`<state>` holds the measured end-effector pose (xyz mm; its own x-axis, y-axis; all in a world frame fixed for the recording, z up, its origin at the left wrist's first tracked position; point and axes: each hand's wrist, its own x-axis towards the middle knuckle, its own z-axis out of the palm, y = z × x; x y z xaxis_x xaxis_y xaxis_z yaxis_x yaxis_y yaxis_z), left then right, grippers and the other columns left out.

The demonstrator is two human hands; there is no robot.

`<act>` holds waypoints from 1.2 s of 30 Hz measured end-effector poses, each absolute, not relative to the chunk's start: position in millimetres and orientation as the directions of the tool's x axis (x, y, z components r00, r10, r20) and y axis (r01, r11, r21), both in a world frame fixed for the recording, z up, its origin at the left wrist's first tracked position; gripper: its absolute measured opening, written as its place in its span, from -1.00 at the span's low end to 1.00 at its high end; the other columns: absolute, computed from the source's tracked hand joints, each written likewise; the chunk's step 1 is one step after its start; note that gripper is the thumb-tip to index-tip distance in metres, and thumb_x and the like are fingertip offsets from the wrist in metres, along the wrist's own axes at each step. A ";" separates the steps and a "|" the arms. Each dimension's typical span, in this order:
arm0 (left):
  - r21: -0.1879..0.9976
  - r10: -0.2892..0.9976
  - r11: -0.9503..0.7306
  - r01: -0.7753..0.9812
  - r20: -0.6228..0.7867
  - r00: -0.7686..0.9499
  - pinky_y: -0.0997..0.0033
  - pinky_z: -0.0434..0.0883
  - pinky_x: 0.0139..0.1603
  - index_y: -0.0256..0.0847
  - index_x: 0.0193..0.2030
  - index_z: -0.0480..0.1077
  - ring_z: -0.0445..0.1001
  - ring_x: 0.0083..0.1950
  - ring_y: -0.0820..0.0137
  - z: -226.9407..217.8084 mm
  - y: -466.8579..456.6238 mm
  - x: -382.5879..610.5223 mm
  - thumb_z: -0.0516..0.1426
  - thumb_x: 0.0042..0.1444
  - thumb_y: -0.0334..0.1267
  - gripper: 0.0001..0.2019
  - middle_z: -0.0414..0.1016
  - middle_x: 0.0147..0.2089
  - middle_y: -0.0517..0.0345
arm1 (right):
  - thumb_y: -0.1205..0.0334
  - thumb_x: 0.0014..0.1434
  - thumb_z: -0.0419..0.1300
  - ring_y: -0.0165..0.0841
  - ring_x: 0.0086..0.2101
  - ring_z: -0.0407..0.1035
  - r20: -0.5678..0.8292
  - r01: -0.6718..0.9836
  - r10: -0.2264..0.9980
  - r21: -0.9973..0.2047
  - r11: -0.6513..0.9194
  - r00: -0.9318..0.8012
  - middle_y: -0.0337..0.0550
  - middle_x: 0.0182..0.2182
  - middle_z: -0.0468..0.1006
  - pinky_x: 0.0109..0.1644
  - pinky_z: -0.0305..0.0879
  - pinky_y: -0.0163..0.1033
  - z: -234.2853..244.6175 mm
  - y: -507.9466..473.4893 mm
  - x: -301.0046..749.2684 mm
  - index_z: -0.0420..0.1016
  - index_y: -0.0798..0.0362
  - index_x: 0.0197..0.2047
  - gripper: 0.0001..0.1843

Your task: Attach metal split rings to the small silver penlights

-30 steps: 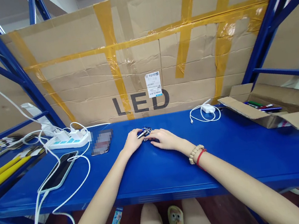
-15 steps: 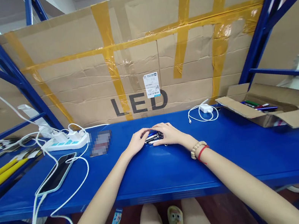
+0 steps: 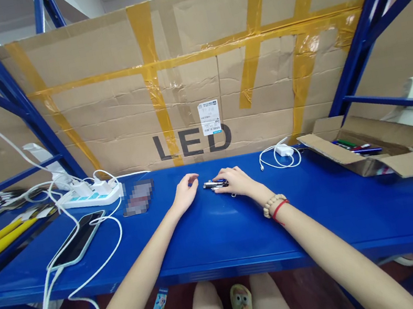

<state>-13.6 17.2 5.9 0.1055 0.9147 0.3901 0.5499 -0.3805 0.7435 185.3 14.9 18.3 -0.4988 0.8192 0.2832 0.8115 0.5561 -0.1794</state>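
Note:
My right hand (image 3: 235,181) is closed around a small bunch of pens (image 3: 212,185), dark with silver and blue parts. Their ends stick out to the left of the fingers, while the rest is hidden by the hand. To the left, apart from the pens, my left hand (image 3: 186,194) rests on its side on the blue table (image 3: 221,237). Its fingers are slightly curved, with the thumb side facing the pens and nothing held.
An open cardboard box (image 3: 369,168) with several pens stands at the right. Near it lies a white charger with its cable (image 3: 284,150). At the left are a power strip (image 3: 92,197), a phone (image 3: 80,239) under white cables, and yellow-handled tools (image 3: 13,239). Taped cardboard (image 3: 188,94) stands behind.
My left hand has come away from the pens and shifted left. My right hand has the pens and has moved slightly right with them.

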 end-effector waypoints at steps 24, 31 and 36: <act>0.725 0.903 -0.401 0.560 0.415 0.111 0.36 0.38 -0.06 -0.23 -0.14 0.38 0.43 -0.08 0.38 6.7 15.2 -12.9 0.01 0.07 -0.40 -0.77 0.47 -0.11 0.07 | 0.09 0.08 0.20 -0.19 0.03 0.22 0.292 0.918 0.916 -0.203 0.341 -0.276 -0.07 0.06 0.35 0.05 0.10 -0.07 18.7 31.7 244.3 0.39 -0.03 0.05 -0.56; 0.721 0.893 -0.423 0.550 0.434 0.117 0.31 0.38 -0.03 -0.21 -0.15 0.38 0.42 -0.08 0.38 5.8 16.1 -13.3 0.01 0.06 -0.40 -0.78 0.47 -0.13 0.09 | 0.17 0.23 0.03 -0.21 0.02 0.22 0.283 0.887 0.867 -0.099 0.451 -0.409 -0.05 0.03 0.39 0.06 0.05 -0.03 10.4 29.9 220.1 0.43 -0.02 0.00 -0.69; 0.718 0.901 -0.406 0.566 0.417 0.117 0.29 0.36 0.01 -0.24 -0.16 0.38 0.42 -0.07 0.37 7.3 15.4 -12.2 0.02 0.05 -0.42 -0.77 0.47 -0.12 0.06 | 0.21 0.18 0.09 -0.21 -0.03 0.26 0.274 0.912 0.893 -0.100 0.397 -0.358 -0.08 -0.05 0.44 0.01 0.07 -0.07 16.4 30.6 233.4 0.51 0.00 -0.15 -0.78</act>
